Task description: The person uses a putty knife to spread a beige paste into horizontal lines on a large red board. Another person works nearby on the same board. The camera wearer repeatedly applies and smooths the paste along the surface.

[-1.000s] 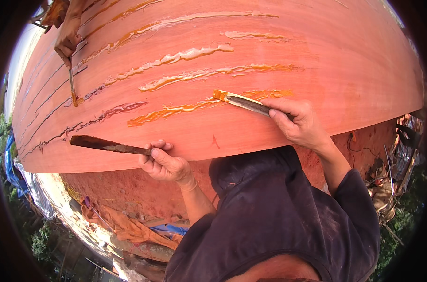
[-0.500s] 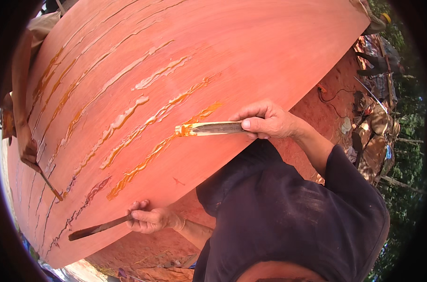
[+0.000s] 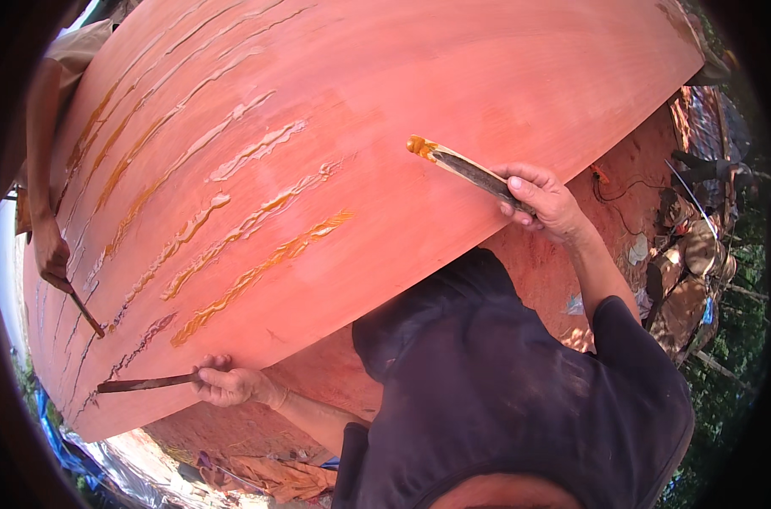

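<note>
My right hand (image 3: 545, 204) grips a split bamboo-like strip (image 3: 470, 174) with a dark hollow and a blob of orange paste on its tip. The tip hovers over or just at a broad curved pinkish-red surface (image 3: 428, 246); I cannot tell which. In my left hand (image 3: 233, 383) is a dark flat stick (image 3: 144, 384), pinched near its end and held over the surface's near left part. Between the hands, a wavy orange paste bead (image 3: 262, 276) runs across the surface. Several more beads and dark crack-like lines lie to its left.
At the far left a co-worker's hand (image 3: 51, 254) holds a thin stick (image 3: 87, 312) against the surface. Reddish ground (image 3: 538, 271) shows below the surface's edge. Round brownish objects (image 3: 687, 263) and a dark cable (image 3: 614, 199) lie at the right. Blue sheeting (image 3: 63, 445) is at lower left.
The bamboo-like strip has moved right and up off the orange bead, now tilted. My left hand and its stick have shifted left. The view has turned slightly.
</note>
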A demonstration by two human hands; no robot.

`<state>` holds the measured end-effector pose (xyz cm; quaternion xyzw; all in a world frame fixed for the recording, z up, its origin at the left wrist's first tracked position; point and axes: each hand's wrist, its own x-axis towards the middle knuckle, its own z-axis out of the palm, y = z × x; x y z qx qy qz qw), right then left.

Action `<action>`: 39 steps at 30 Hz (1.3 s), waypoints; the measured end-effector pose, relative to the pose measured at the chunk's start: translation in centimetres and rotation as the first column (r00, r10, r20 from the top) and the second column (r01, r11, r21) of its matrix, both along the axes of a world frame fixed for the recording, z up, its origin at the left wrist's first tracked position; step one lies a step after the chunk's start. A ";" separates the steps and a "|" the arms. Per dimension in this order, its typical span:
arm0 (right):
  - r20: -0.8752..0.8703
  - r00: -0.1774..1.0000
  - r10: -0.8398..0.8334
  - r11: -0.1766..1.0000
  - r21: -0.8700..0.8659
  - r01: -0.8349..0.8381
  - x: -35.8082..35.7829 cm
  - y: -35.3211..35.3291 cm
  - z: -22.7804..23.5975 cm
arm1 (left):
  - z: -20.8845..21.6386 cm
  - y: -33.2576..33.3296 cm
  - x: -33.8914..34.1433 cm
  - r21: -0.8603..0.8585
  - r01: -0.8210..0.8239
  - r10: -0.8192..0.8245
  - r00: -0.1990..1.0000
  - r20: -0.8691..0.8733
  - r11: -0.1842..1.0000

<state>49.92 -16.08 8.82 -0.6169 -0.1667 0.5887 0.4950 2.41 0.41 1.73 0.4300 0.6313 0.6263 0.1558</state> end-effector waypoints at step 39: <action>0.966 0.249 0.062 0.841 0.083 -0.534 -4.3 6.0 -2.1 | -0.2 0.0 -0.5 0.002 0.009 -0.009 1.000 0.028 1.000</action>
